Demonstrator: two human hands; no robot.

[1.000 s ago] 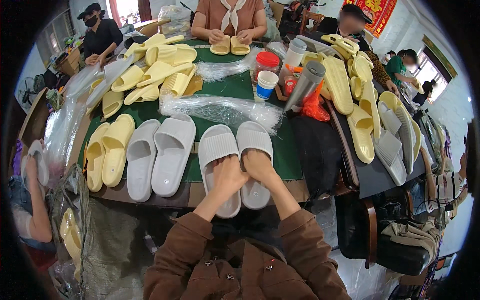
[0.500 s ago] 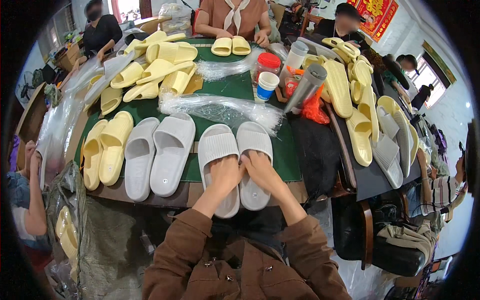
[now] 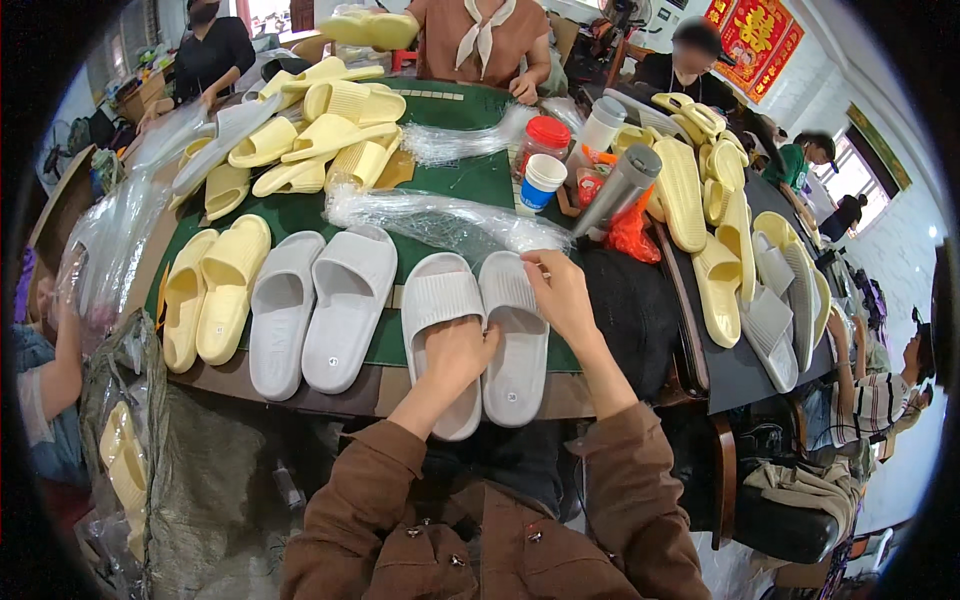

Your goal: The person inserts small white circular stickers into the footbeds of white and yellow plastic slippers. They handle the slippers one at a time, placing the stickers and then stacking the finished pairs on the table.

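Note:
Two light grey slide slippers stand side by side at the table's near edge, toes pointing away from me. My left hand [image 3: 458,352] is in the left grey slipper [image 3: 435,280], its fingers hidden under the ribbed strap and its thumb outside. Over the outer toe side of the right grey slipper [image 3: 515,375] is my right hand [image 3: 560,290], fingers partly bent and apart, the tips at the strap's edge. Just beyond the toes lies a bundle of clear plastic bags [image 3: 430,218]. Another grey pair [image 3: 345,310] and a yellow pair [image 3: 232,290] stand to the left.
Yellow slippers [image 3: 335,135] are heaped at the far left of the green mat [image 3: 460,175], more [image 3: 680,195] at the right. A paper cup [image 3: 541,183], a red-lidded jar [image 3: 546,135] and a steel tumbler [image 3: 622,190] stand beyond my right hand. Several people sit around.
My right hand has come out of the right slipper and moved up and right to its toe. My left hand stays in the left slipper. The person opposite has lifted yellow slippers off the mat.

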